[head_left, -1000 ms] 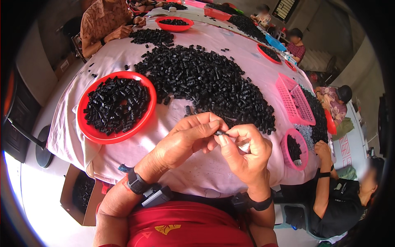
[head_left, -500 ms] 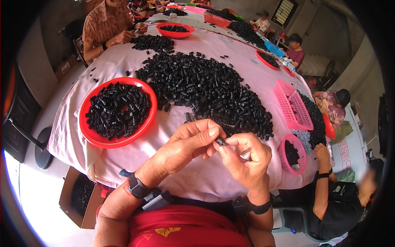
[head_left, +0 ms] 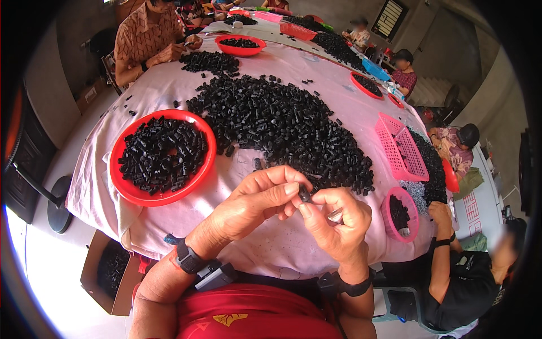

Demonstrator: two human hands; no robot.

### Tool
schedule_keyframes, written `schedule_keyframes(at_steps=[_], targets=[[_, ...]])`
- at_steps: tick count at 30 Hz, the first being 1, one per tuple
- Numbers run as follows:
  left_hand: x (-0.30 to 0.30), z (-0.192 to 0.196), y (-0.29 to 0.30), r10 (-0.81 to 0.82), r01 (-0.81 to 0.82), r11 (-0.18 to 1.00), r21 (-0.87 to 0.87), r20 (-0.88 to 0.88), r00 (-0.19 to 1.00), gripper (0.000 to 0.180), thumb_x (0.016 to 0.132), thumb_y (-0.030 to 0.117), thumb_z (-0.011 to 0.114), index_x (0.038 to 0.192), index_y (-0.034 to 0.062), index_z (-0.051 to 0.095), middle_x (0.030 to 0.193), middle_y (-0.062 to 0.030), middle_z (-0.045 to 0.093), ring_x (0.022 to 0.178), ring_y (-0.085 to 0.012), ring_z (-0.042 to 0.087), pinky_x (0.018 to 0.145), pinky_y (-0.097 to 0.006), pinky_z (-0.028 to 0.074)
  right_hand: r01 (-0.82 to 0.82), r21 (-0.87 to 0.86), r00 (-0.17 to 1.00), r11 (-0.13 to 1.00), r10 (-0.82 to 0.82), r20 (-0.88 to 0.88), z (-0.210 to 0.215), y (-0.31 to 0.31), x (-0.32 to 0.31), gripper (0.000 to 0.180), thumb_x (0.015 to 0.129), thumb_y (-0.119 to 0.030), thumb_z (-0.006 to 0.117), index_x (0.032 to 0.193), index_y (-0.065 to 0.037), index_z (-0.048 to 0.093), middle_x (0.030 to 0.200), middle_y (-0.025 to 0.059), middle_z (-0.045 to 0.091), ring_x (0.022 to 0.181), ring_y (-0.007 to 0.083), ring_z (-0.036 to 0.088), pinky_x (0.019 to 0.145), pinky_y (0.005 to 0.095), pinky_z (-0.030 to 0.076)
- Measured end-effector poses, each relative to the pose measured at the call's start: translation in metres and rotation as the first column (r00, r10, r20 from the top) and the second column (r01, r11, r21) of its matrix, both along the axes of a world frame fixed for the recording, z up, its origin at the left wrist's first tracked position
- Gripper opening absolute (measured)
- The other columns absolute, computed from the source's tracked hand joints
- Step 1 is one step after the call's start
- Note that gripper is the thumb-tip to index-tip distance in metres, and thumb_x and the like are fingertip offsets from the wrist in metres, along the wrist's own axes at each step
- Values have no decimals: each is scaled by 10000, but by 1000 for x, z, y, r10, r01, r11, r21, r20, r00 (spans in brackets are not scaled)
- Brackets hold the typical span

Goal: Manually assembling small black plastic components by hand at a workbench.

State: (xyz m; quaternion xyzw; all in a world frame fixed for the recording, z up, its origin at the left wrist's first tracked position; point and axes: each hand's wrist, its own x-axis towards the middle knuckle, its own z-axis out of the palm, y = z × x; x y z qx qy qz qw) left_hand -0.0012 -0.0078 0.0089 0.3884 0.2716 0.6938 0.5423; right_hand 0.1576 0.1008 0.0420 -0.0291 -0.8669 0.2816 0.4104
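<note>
Two hands meet over the near edge of a pink-covered tabletop [head_left: 186,96], pinching one small black piece [head_left: 305,194] between them. The left hand [head_left: 257,203] closes thumb and fingertips on the piece from the left; the right hand [head_left: 337,223] curls around it from the right, with a thin metal part [head_left: 335,215] tucked in its fingers. Both wrists carry dark bands.

The cloth's near edge hangs just below the hands, and a strip of bare cloth lies between them and the big heap of black pieces [head_left: 282,124] spread across the middle. To the left, a round red tray [head_left: 127,189] full of the same pieces sits close to the tabletop's left edge. On the right side stand two pink baskets: a rectangular one [head_left: 395,127] by the heap and a small round one [head_left: 387,212] near the corner.

Beyond the left edge, open floor holds a cardboard box [head_left: 93,277] of black pieces. At least four other people work around the tabletop, one in a patterned shirt [head_left: 141,37] at the far left beside a second red tray [head_left: 223,48].
</note>
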Motion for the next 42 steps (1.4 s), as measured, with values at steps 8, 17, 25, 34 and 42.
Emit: schedule_keyframes(at_steps=[8, 17, 25, 34, 42], targets=[[1, -2, 0, -8, 8, 1000, 3, 43, 999, 263, 997, 276, 571, 1129, 51, 602, 1012, -13, 619, 853, -84, 571, 729, -247, 458, 39, 54, 997, 998, -35, -75, -2, -4, -3, 320, 735, -111, 858, 967, -31, 653, 645, 17, 630, 456, 65, 540, 405, 226, 392], [5, 0, 3, 17, -15, 1000, -21, 70, 997, 244, 1000, 246, 569, 1147, 55, 606, 911, 8, 628, 761, -65, 549, 690, -229, 436, 93, 278, 984, 956, -46, -171, -7, 3, -8, 314, 765, -66, 818, 1038, -3, 677, 702, 23, 657, 511, 43, 508, 456, 213, 377], [5, -3, 4, 27, -25, 999, -43, 65, 997, 236, 983, 242, 601, 1113, 48, 635, 897, 5, 630, 758, -69, 541, 679, -234, 425, -26, -227, 996, 974, 5, -93, -10, -2, -4, 191, 842, -91, 770, 973, -3, 662, 723, 44, 687, 541, 43, 565, 467, 209, 420], [6, -3, 2, -6, 18, 996, -86, 129, 992, 211, 977, 224, 611, 1091, 48, 635, 885, -4, 641, 771, -87, 576, 674, -242, 449, -215, -558, 976, 802, 162, -145, 3, -9, -7, 105, 909, -63, 702, 929, -9, 615, 688, -10, 645, 602, -21, 507, 514, 166, 361], [6, -3, 2, -13, 25, 996, -90, 135, 991, 188, 983, 217, 604, 1072, 52, 624, 876, -7, 646, 770, -85, 596, 665, -239, 458, -159, -608, 987, 778, 126, -97, -1, -1, -2, 103, 907, -56, 704, 899, -18, 608, 659, -51, 578, 606, -23, 472, 536, 166, 360]])
